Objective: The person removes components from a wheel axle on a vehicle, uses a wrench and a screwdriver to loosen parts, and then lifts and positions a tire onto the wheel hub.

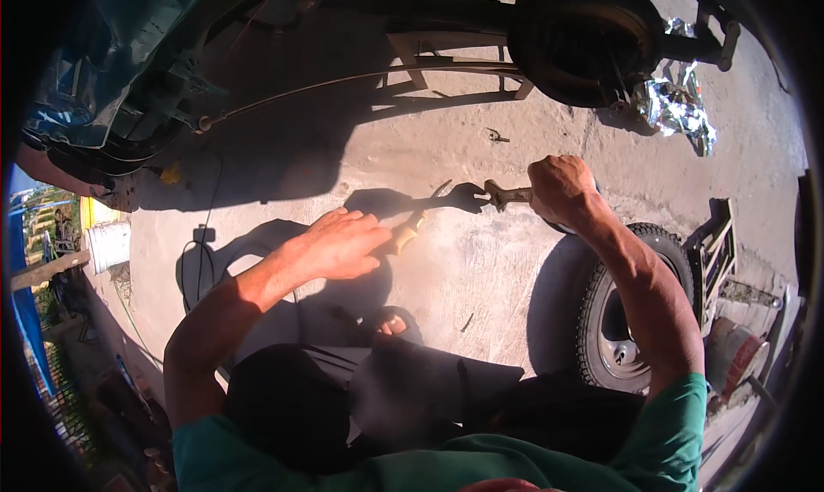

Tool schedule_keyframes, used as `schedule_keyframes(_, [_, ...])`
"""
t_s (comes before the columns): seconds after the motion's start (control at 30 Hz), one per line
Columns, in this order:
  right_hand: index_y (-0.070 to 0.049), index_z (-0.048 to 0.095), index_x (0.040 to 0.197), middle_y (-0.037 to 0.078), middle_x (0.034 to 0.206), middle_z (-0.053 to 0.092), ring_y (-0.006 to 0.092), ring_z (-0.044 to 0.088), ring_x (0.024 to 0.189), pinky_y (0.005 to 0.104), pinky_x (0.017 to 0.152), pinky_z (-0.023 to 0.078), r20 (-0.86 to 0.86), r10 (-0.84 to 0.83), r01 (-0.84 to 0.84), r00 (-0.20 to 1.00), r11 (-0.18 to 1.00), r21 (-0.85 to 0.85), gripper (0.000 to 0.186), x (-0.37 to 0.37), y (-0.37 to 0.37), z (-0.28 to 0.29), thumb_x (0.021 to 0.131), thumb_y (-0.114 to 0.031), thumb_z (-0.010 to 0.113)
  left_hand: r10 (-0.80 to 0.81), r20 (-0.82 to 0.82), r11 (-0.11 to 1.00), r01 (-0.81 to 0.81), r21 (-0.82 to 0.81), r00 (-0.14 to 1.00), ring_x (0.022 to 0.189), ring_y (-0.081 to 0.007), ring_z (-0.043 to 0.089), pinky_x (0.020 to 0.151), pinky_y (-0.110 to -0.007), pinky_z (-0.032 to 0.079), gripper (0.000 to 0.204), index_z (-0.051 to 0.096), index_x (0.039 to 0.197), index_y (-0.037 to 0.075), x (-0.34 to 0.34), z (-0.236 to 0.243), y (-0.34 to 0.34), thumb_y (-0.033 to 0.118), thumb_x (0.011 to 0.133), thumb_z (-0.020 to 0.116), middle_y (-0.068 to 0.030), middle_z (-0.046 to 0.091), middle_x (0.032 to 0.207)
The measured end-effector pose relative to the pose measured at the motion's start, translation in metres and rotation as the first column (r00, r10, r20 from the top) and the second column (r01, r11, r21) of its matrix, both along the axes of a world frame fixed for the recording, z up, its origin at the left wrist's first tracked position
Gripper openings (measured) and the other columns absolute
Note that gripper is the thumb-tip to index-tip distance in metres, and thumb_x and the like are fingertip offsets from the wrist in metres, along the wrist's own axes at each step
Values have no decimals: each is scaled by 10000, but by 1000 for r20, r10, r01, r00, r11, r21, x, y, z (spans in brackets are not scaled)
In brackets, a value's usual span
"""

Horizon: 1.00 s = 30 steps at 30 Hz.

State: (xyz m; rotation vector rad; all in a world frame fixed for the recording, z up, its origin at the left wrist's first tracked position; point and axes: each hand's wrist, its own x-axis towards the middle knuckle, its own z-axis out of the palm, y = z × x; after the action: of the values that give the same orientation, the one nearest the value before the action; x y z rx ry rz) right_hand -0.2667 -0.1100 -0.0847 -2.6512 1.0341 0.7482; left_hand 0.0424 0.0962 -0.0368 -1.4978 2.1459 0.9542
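My right hand (pixel 562 187) is closed around the handle of a wrench (pixel 513 197). The wrench's open jaw points left, above the sunlit concrete. Over the ground to the left, my left hand (pixel 337 245) has its fingers stretched out and holds nothing that I can see. Just right of its fingertips is a small yellowish piece (pixel 410 233), its kind unclear. A thin curved strip (pixel 442 188) lies beyond that piece. Past the wrench, a small metal part (pixel 496 136) rests on the concrete.
A tyred wheel (pixel 592 337) stands at my right, below the forearm. At the far side are a dark round drum (pixel 579 41), a long thin rod (pixel 318 82) and crumpled foil (pixel 674 106). A white bucket (pixel 109 246) is at left, a red-and-white can (pixel 740 359) at right.
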Motion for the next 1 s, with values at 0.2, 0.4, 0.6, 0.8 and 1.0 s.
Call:
schedule_keyframes(0.2, [-52, 749, 869, 174, 816, 727, 354, 716, 795, 448, 750, 556, 51, -130, 129, 990, 991, 29, 207, -18, 4, -6, 856, -253, 702, 36, 11, 977, -37, 211, 999, 1195, -350, 601, 1037, -485, 460, 500, 590, 1341, 77, 19, -56, 40, 314, 913, 696, -151, 637, 1205])
schedule_keyframes(0.4, [-29, 765, 864, 214, 799, 719, 362, 731, 772, 460, 710, 567, -8, -109, 110, 994, 994, 19, 191, -4, 22, 12, 876, -156, 623, 138, -37, 977, -130, 171, 990, 1146, -376, 603, 982, -500, 467, 474, 607, 1289, 44, 34, -89, 25, 302, 902, 701, -179, 627, 1171])
schedule_keyframes(0.6, [-66, 701, 862, 168, 765, 701, 375, 695, 741, 482, 684, 539, 58, -176, 177, 983, 984, -12, 188, -13, 29, 7, 870, -254, 694, 267, -150, 962, -255, 95, 952, 1082, -404, 641, 922, -491, 510, 424, 626, 1227, 5, 28, -110, -3, 219, 862, 649, -214, 649, 1118])
schedule_keyframes(0.8, [-38, 680, 865, 183, 718, 682, 366, 698, 687, 471, 648, 548, 77, -123, 125, 989, 992, -23, 208, -14, 36, -2, 873, -245, 693, 320, -210, 946, -299, 127, 924, 1089, -401, 653, 912, -463, 530, 417, 659, 1253, 41, 26, -133, 10, 272, 912, 720, -213, 674, 1149])
schedule_keyframes(1.0, [-11, 681, 868, 173, 735, 702, 347, 712, 676, 447, 622, 554, 78, -98, 99, 992, 995, -13, 195, -15, 45, 0, 882, -202, 648, 438, -307, 899, -415, 140, 845, 1060, -473, 625, 875, -505, 513, 223, 672, 1040, 2, 22, -163, 30, 79, 846, 593, -259, 660, 1100])
